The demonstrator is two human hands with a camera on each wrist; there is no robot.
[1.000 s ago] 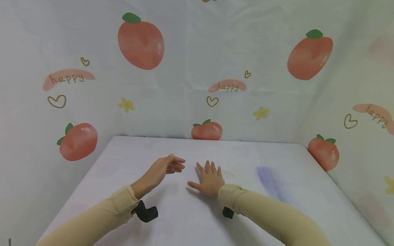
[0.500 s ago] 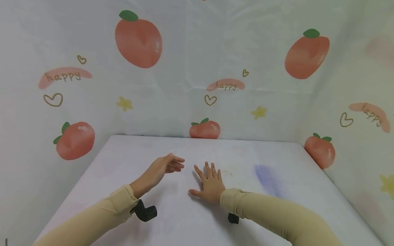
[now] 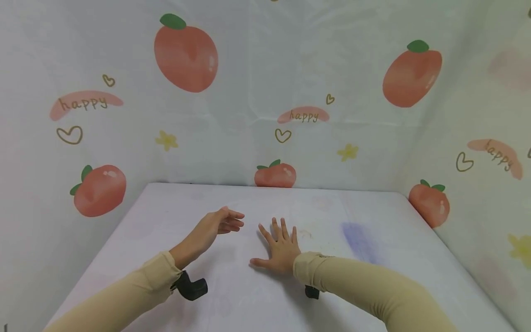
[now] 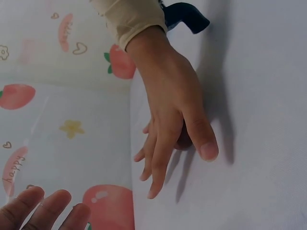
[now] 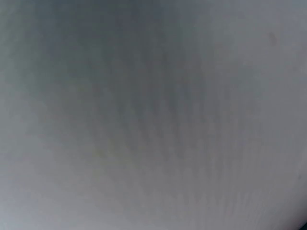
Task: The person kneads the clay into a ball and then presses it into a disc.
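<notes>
Both hands are over a white table [image 3: 373, 276] and hold nothing. My left hand [image 3: 215, 224] hovers on its edge just above the tabletop, fingers straight and pointing right; the left wrist view shows the same left hand [image 4: 175, 129] with relaxed, extended fingers. My right hand [image 3: 280, 246] lies palm down and flat on the table, fingers spread. Its fingertips [image 4: 43, 211] show at the bottom left of the left wrist view. The right wrist view is only a blurred grey surface. Both arms wear beige sleeves [image 3: 137, 295] with black wrist cameras [image 3: 191, 287].
A white curtain [image 3: 257, 92] printed with peaches, hearts and "happy" encloses the table at the back, left and right. A faint blue smear [image 3: 358, 240] and a small yellowish stain [image 3: 306, 234] mark the tabletop right of the hands.
Both hands have shifted slightly left and toward me on the table. Their poses are the same, and nothing was picked up or let go.
</notes>
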